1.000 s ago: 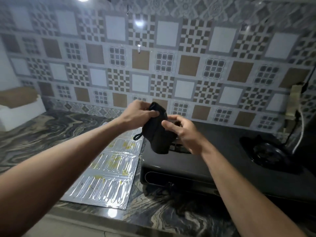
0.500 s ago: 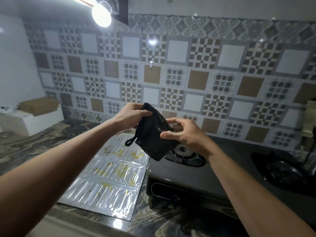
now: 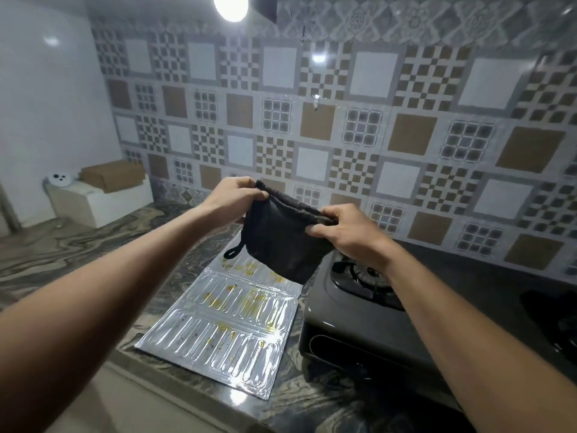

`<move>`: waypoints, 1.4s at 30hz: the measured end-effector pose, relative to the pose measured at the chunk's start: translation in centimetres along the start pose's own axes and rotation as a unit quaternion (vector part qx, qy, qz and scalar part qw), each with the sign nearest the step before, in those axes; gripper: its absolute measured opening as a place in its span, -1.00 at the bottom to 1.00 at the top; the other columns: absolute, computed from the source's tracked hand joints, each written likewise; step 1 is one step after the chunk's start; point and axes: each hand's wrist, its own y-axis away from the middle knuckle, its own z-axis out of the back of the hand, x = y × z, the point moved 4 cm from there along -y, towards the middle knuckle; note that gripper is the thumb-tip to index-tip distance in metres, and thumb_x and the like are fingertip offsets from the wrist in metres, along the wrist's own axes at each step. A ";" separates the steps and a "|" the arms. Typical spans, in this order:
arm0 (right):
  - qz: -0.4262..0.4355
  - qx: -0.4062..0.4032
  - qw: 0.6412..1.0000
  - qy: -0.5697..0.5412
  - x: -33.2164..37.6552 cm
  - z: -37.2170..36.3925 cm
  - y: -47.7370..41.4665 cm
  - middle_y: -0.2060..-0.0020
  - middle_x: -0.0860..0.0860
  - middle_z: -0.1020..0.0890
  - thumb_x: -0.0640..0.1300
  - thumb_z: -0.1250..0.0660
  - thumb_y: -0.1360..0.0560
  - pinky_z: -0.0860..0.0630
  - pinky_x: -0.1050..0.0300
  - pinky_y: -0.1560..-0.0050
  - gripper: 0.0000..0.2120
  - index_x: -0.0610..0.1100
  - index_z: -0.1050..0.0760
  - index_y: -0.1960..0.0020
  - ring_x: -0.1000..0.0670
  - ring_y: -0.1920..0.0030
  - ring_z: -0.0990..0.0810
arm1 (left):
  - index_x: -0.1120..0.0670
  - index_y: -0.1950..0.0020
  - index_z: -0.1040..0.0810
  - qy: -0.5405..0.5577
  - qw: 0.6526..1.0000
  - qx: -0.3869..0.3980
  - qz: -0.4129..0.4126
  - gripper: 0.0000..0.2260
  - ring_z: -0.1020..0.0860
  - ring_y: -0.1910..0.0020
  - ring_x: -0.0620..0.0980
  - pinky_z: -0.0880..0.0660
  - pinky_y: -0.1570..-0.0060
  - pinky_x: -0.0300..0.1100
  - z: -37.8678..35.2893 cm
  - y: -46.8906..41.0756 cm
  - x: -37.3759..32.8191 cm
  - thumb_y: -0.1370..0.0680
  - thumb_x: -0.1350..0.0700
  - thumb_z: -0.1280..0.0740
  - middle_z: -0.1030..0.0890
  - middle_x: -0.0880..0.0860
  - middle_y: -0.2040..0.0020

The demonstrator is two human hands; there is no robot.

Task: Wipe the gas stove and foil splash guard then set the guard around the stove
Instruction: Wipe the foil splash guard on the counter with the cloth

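The stained foil guard (image 3: 232,323) lies flat on the counter (image 3: 62,254), long axis running away, below the left hand (image 3: 232,198). Both hands pinch the dark cloth (image 3: 282,242); right hand (image 3: 346,228) hangs nearer the stove (image 3: 371,326), probably unwiped.

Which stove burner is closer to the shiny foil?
The left burner, just below the right hand; it sits next to the foil splash guard. The other burner is at the picture's far right.
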 end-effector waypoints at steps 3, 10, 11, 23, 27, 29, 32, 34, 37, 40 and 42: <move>-0.039 -0.034 0.998 -0.035 -1.0 -1.0 -2.9 0.17 -0.14 -0.65 -0.18 -0.42 -0.53 -0.52 0.26 0.25 -0.83 -0.29 -0.60 -0.02 0.01 0.21 -0.58 | 0.14 0.01 -0.61 0.021 1.000 0.008 0.017 -0.93 -0.66 0.19 -0.01 -0.62 0.25 -0.12 1.2 -2.0 2.9 -0.58 0.20 -0.33 -0.68 0.08 0.12; -0.148 -0.136 0.977 -0.069 -4.8 -6.4 -11.7 0.15 -0.18 -0.71 -0.13 -0.54 -0.40 -0.69 -0.12 0.18 -0.76 -0.31 -0.65 0.09 -0.14 0.14 -0.72 | 0.15 0.06 -0.57 0.041 0.998 0.028 0.033 -0.96 -0.68 0.29 -0.11 -0.58 0.37 -0.24 3.6 -8.8 10.4 -0.57 0.19 -0.36 -0.70 0.05 0.15; -0.166 -0.149 0.972 -0.079 -5.2 -7.2 -13.1 0.15 -0.22 -0.71 -0.13 -0.55 -0.38 -0.69 -0.15 0.20 -0.72 -0.34 -0.64 0.07 -0.17 0.15 -0.72 | 0.16 0.07 -0.56 0.047 0.998 0.035 0.035 -0.95 -0.69 0.29 -0.11 -0.58 0.37 -0.24 3.8 -10.0 11.3 -0.57 0.19 -0.36 -0.70 0.05 0.16; -0.310 -0.184 0.916 -0.176 -10.2 -15.4 -25.0 0.04 -0.08 -0.71 0.23 -0.50 -0.32 -0.66 -0.07 0.02 -0.46 -0.17 -0.62 -0.08 -0.09 0.08 -0.70 | 0.09 -0.09 -0.68 0.023 0.973 0.225 0.044 -0.68 -0.63 0.00 -0.08 -0.58 0.16 -0.32 2.3 -18.9 20.8 -0.49 0.39 -0.28 -0.71 0.04 0.00; -0.314 -0.189 0.919 -0.146 -12.8 -16.4 -27.5 0.22 -0.12 -0.71 -0.04 -0.57 -0.27 -0.67 -0.12 0.00 -0.70 -0.24 -0.63 0.16 -0.12 0.15 -0.69 | 0.20 -0.10 -0.69 0.039 0.965 0.248 0.071 -0.55 -0.66 -0.08 -0.03 -0.57 0.20 -0.36 1.6 -21.1 23.1 -0.40 0.50 -0.15 -0.71 0.10 -0.06; -0.314 -0.194 0.919 -0.136 -14.1 -16.8 -28.6 0.31 -0.10 -0.61 -0.19 -0.48 -0.34 -0.67 -0.14 0.04 -0.90 -0.17 -0.57 0.26 -0.07 0.24 -0.61 | 0.22 -0.02 -0.70 0.035 0.964 0.249 0.082 -0.57 -0.68 -0.02 -0.03 -0.55 0.25 -0.35 1.5 -22.6 24.5 -0.40 0.52 -0.13 -0.71 0.14 -0.01; -0.311 -0.179 0.929 -0.091 -16.0 -17.0 -30.5 0.31 -0.09 -0.57 -0.20 -0.39 -0.43 -0.61 0.00 0.16 -0.92 -0.14 -0.59 0.23 -0.04 0.25 -0.54 | 0.16 0.05 -0.69 -0.019 0.971 0.231 0.064 -0.64 -0.66 0.02 -0.02 -0.54 0.12 -0.23 2.0 -25.7 27.8 -0.46 0.47 -0.18 -0.71 0.09 0.04; -0.321 -0.137 0.933 -0.088 -17.3 -17.1 -32.1 0.25 -0.11 -0.59 -0.21 -0.38 -0.46 -0.58 0.02 0.15 -0.94 -0.18 -0.62 0.15 -0.06 0.20 -0.56 | 0.07 -0.02 -0.69 -0.114 0.972 0.204 0.027 -0.65 -0.64 -0.02 -0.07 -0.55 -0.12 -0.13 2.8 -28.2 30.5 -0.46 0.40 -0.23 -0.71 0.01 -0.01; -0.333 -0.035 0.939 -0.077 -18.9 -17.6 -34.7 0.20 -0.12 -0.56 -0.22 -0.36 -0.50 -0.58 -0.03 0.05 -0.96 -0.16 -0.55 0.13 -0.08 0.15 -0.54 | 0.04 -0.35 -0.54 -0.298 0.929 0.218 -0.005 -0.55 -0.57 -0.23 0.06 -0.45 -0.30 -0.10 3.8 -31.1 33.9 -0.48 0.29 -0.27 -0.63 0.10 -0.24; -0.329 0.049 0.942 -0.032 -19.8 -18.6 -37.6 0.20 -0.10 -0.45 -0.24 -0.30 -0.54 -0.43 0.04 0.17 -0.91 -0.08 -0.43 0.10 -0.07 0.17 -0.43 | 0.03 -0.58 -0.17 -0.457 0.838 0.294 -0.062 -0.40 -0.26 -0.52 0.11 -0.24 -0.48 0.06 4.1 -33.5 36.9 -0.57 -0.03 -0.25 -0.27 0.08 -0.56; -0.342 0.096 0.935 -0.006 -20.5 -19.6 -39.4 0.22 -0.09 -0.47 -0.24 -0.29 -0.55 -0.44 0.09 0.21 -0.91 -0.11 -0.46 0.12 -0.05 0.20 -0.44 | 0.02 -0.62 0.09 -0.526 0.772 0.347 -0.082 -0.29 0.05 -0.60 0.05 0.00 -0.54 0.17 4.1 -34.5 38.6 -0.60 -0.23 -0.13 0.05 -0.01 -0.62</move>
